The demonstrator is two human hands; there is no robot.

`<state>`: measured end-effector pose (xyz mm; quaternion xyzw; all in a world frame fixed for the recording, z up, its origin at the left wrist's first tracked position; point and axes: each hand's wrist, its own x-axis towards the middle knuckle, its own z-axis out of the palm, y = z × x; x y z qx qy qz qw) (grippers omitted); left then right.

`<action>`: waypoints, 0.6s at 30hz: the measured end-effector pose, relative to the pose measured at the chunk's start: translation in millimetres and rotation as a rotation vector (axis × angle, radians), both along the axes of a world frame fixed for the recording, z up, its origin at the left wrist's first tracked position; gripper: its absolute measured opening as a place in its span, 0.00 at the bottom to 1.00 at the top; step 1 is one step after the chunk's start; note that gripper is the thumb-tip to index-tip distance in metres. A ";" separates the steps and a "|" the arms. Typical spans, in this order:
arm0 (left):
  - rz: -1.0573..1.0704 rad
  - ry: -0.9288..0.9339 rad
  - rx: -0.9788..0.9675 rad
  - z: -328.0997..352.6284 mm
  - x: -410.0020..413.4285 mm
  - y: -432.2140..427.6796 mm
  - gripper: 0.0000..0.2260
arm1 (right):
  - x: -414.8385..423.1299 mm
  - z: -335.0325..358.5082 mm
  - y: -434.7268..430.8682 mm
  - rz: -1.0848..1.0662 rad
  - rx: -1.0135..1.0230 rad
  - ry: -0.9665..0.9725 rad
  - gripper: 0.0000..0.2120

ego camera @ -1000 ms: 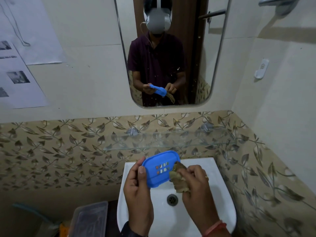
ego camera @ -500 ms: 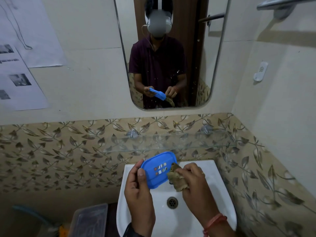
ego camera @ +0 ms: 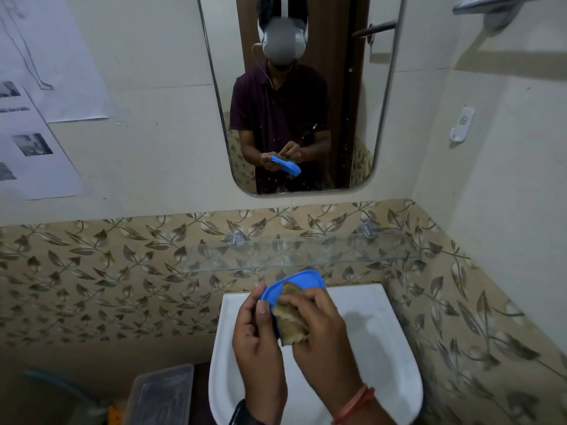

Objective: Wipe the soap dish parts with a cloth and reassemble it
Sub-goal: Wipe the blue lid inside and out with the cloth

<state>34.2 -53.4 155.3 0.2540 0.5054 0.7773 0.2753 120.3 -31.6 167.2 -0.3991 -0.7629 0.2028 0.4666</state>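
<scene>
I hold a blue plastic soap dish part (ego camera: 302, 279) above the white sink (ego camera: 377, 338). My left hand (ego camera: 259, 342) grips its left edge, thumb on the rim. My right hand (ego camera: 322, 335) presses a crumpled brownish cloth (ego camera: 290, 322) onto the part's inner face and covers most of it. Only the blue upper rim shows past my fingers. No other soap dish part is visible.
A glass shelf (ego camera: 306, 253) juts from the leaf-patterned tiles just above the sink. A mirror (ego camera: 300, 93) on the wall reflects the person and hands. A clear plastic box (ego camera: 159, 397) sits at the lower left beside the sink. A towel bar (ego camera: 497, 4) is at top right.
My right hand has slid the cloth from the part's right edge over its slotted face, hiding the slots. The part has tilted flatter.
</scene>
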 end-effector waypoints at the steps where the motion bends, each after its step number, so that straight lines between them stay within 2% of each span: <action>1: 0.002 -0.010 0.001 -0.9 1.0 -0.9 0.11 | 1.5 -1.1 -0.7 0.029 -0.004 -0.019 0.18; 3: -0.003 -0.035 -0.001 -1.6 2.1 -2.9 0.12 | 12.4 -2.7 11.3 0.015 -0.042 0.007 0.20; 7: -0.022 -0.044 -0.012 -3.4 6.0 -5.7 0.13 | 34.8 -2.2 43.2 -0.190 -0.120 0.034 0.22; 10: -0.046 -0.036 -0.003 -3.7 11.0 -3.9 0.14 | 15.9 1.7 20.6 -0.118 -0.036 0.031 0.16; 13: -0.017 0.001 -0.014 -6.4 15.4 -2.9 0.13 | -0.7 -1.3 -8.7 0.004 0.000 0.018 0.17; 16: 0.004 -0.017 -0.033 -7.4 17.1 -7.3 0.13 | 14.2 -4.4 9.7 -0.067 -0.018 0.027 0.17; 18: 0.010 -0.004 -0.041 -6.2 16.6 -10.9 0.13 | 31.2 -4.7 29.9 -0.183 -0.125 0.012 0.22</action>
